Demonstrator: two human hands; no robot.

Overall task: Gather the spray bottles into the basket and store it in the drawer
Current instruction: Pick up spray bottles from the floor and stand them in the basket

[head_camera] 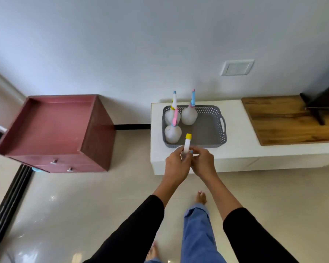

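Head view: no readable labels or brand on any bottle; too blurred to tell.

Both arms reach forward in black sleeves, hands meeting just in front of the basket (213, 130). Left hand (176, 164) curled round the neck of a white bottle (186, 146) with a yellow cap, held roughly upright, cap pointing at the basket's near rim. Right hand (202, 163) touches the same bottle from the right, fingers curled at it; a true grip on that side, cannot tell.

Grey perforated basket sits on the white desk (235, 154), near its left end. Three spray bottles (189, 115) stand upright in its left half; right half bare.

Red drawer cabinet (55, 130) stands on the floor well left of the desk, both drawers closed.
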